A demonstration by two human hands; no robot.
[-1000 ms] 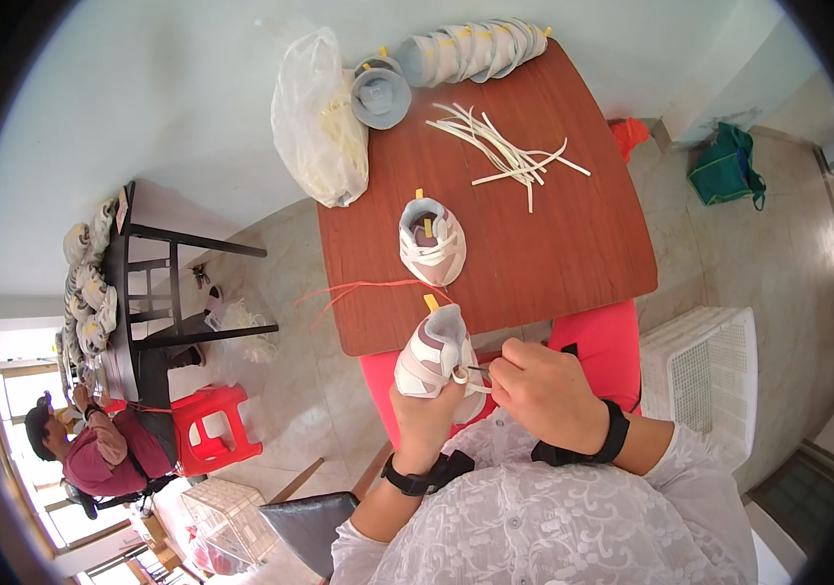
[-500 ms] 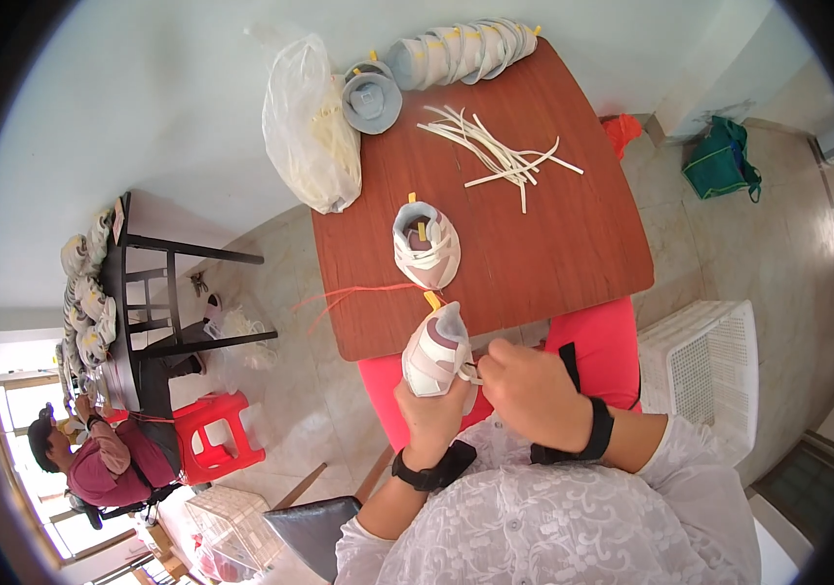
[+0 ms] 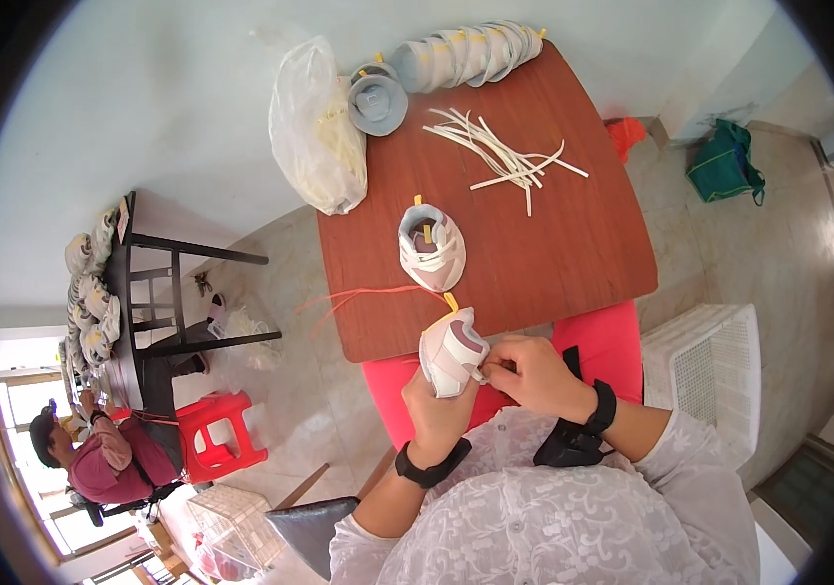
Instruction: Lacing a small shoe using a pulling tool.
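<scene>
My left hand (image 3: 439,414) is wrapped round a small white and pale pink shoe upper (image 3: 448,353) with a yellow heel tab, held above my lap at the table's near edge. My right hand (image 3: 534,375) pinches at its lacing side; the fingertips touch the upper, and a lace between them is mostly hidden. Just beyond, a laced shoe upper (image 3: 431,249) stands on the brown table (image 3: 573,263). Red cords (image 3: 378,291) trail over the table's left edge beside it. White laces (image 3: 504,151) lie loosely heaped farther back.
A row of nested uppers (image 3: 470,54) lines the far edge, beside another stack (image 3: 378,102) and a clear plastic bag (image 3: 319,127). A white basket (image 3: 704,366) stands at right on the floor. At left, a person (image 3: 115,453) sits by a dark table (image 3: 124,331) near a red stool (image 3: 222,439).
The held upper has turned and tilted, its opening now facing more to the right. My right hand has drawn in lower, its fingers pinching closer against the upper's side.
</scene>
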